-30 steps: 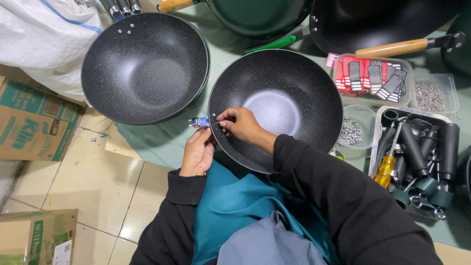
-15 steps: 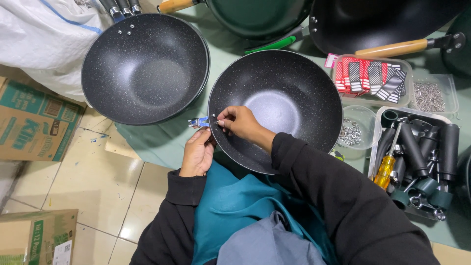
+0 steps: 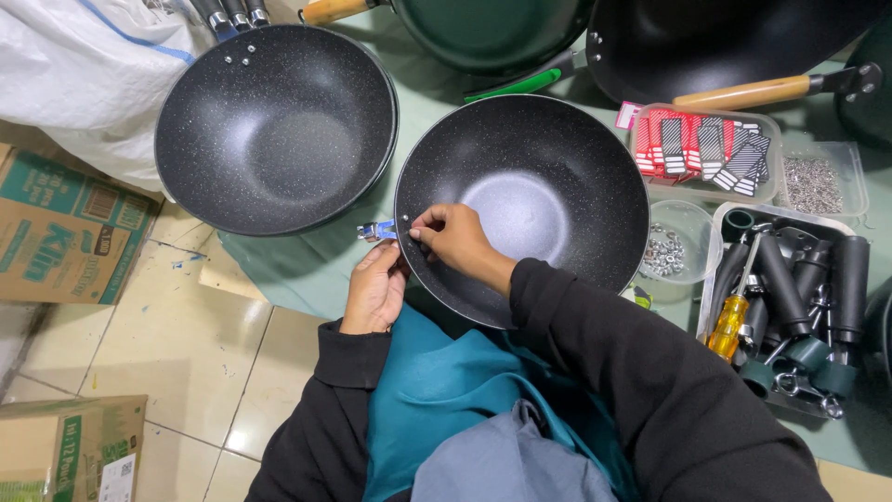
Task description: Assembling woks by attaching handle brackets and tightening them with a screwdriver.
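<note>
Wok: a black speckled non-stick wok [image 3: 548,186], round and deep, sits on the green table cover [image 3: 307,270] right in front of the person; its pale centre catches the light.
Right hand: the right hand [image 3: 455,237] reaches inside the wok at its 9 o'clock rim, fingertips pinched together against the wall on something too small to make out.
Left hand: the left hand [image 3: 376,288] is outside the same rim spot, fingers curled up to a small shiny metal bracket [image 3: 376,230] pressed to the wok's outer wall; the rim stands between the two hands.
Second wok: a matching speckled wok [image 3: 274,125] lies at 10 o'clock, three rivets near its handle, apart from the first.
Other pans: a dark green pan [image 3: 483,33] and a black pan with a wooden handle [image 3: 743,93] lie at 12 and 1 o'clock.
Trays: clear plastic tubs at 3 o'clock hold red and black striped tags [image 3: 701,149], small screws [image 3: 813,181] and nuts [image 3: 664,251].
Handles tray: black tubular handles [image 3: 818,279] and a yellow-handled screwdriver [image 3: 729,321] lie at 4 o'clock.
Floor: cardboard boxes [image 3: 56,232] stand on beige tiles at 8 o'clock.
</note>
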